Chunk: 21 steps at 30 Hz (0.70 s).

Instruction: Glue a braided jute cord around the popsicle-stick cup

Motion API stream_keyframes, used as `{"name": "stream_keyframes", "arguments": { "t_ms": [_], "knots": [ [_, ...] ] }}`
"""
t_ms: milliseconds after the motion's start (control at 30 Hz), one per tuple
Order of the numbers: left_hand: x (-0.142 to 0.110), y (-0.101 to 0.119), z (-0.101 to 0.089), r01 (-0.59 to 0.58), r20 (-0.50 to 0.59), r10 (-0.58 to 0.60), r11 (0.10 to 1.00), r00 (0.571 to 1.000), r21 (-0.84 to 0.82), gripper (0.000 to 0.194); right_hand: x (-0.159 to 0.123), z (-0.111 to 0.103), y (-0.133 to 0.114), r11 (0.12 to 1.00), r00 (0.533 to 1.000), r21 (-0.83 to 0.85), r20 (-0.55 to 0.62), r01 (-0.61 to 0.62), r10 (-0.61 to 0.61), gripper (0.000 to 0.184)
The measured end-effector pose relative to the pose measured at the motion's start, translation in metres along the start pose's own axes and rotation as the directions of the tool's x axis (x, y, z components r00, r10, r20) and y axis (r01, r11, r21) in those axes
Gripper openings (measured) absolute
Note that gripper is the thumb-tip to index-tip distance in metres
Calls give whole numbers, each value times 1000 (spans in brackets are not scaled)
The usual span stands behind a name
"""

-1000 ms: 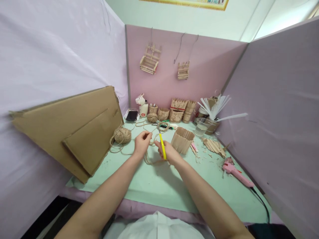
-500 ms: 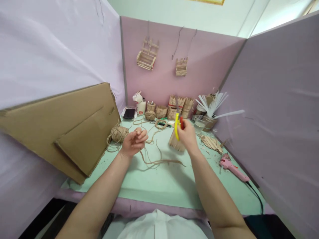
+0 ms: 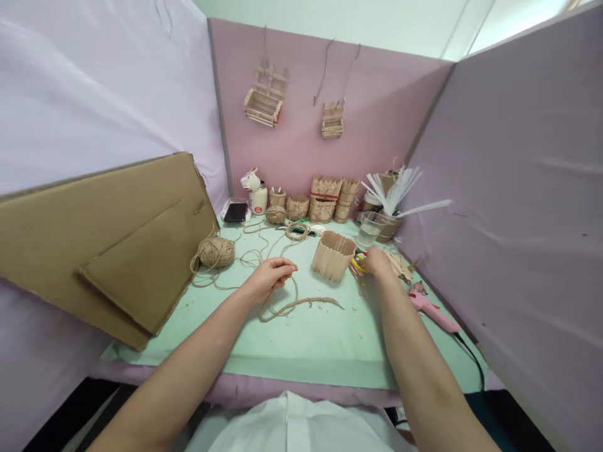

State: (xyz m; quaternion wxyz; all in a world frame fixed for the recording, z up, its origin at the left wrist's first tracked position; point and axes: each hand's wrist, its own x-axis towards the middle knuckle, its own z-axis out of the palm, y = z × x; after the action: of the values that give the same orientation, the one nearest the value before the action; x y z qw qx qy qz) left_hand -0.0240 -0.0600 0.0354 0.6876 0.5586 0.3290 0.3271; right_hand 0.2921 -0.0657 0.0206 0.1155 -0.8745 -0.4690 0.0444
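Near the table's middle, my left hand (image 3: pixel 272 277) is closed in a pinch on jute twine. From beneath it, a braided length of twine (image 3: pixel 311 301) curves over the table to the right. My right hand (image 3: pixel 378 262) is at the right, its fingers around yellow-and-red-handled scissors (image 3: pixel 360 262) low at the tabletop; its palm hides part of them. Between both hands, slightly farther back, stands a basket of upright wooden sticks (image 3: pixel 333 256), just left of the scissors. A ball of twine (image 3: pixel 215 252) rests left of my left hand, loose strands around it.
Cardboard sheets (image 3: pixel 117 245) lean along the left side. A pink glue gun (image 3: pixel 433 311) lies at the right, near flat wooden sticks (image 3: pixel 400 267). Behind are a plastic cup of water (image 3: pixel 370 230), white strips (image 3: pixel 394 191), small stick baskets (image 3: pixel 323 208) and a phone (image 3: pixel 236 212).
My right hand has carried the scissors right and down, past the stick basket to the tabletop. My left hand, loosely curled half a second ago, is now pinched. The view has shifted slightly.
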Motion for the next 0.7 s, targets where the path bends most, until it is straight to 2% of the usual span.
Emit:
{"name": "stream_keyframes", "arguments": {
  "t_ms": [100, 167, 200, 233, 300, 333, 367, 433, 500, 567, 700],
  "knots": [
    [0, 1, 0, -14, -51, 17, 998, 999, 59, 29, -1, -1, 0, 996, 999, -90, 32, -13, 16, 29],
    [0, 1, 2, -20, -66, 27, 994, 997, 106, 30, -7, -10, -1, 996, 999, -84, -43, -5, 2, 29],
    [0, 1, 3, -26, -64, 34, 992, 997, 127, 31, -12, -16, -2, 998, 992, -55, -129, 2, -9, 29],
    [0, 1, 4, -34, -56, 43, 989, 997, 146, 32, -19, -23, -5, 1000, 967, -3, -254, 31, -31, 29],
    [0, 0, 5, -51, -45, 60, 981, 997, 185, 32, -39, -35, -18, 970, 850, 171, -523, 176, -62, 27],
    [0, -1, 6, -61, -46, 72, 976, 996, 209, 32, -52, -38, -28, 917, 786, 261, -612, 300, -83, 24],
    [1, -2, 6, -72, -52, 87, 969, 995, 235, 31, -65, -40, -40, 836, 745, 335, -655, 435, -125, 22],
    [1, -4, 6, -97, -60, 120, 951, 991, 295, 30, -89, -35, -64, 633, 737, 462, -620, 621, -271, 17],
    [2, -5, 5, -135, -52, 162, 929, 985, 345, 29, -108, -23, -86, 481, 725, 543, -538, 688, -429, 14],
    [2, -5, 4, -175, -42, 206, 909, 978, 377, 28, -119, -8, -98, 426, 708, 570, -502, 703, -497, 13],
    [1, -4, 5, -233, -77, 298, 861, 951, 451, 24, -123, 11, -99, 428, 687, 547, -470, 720, -554, 12]
  ]
}}
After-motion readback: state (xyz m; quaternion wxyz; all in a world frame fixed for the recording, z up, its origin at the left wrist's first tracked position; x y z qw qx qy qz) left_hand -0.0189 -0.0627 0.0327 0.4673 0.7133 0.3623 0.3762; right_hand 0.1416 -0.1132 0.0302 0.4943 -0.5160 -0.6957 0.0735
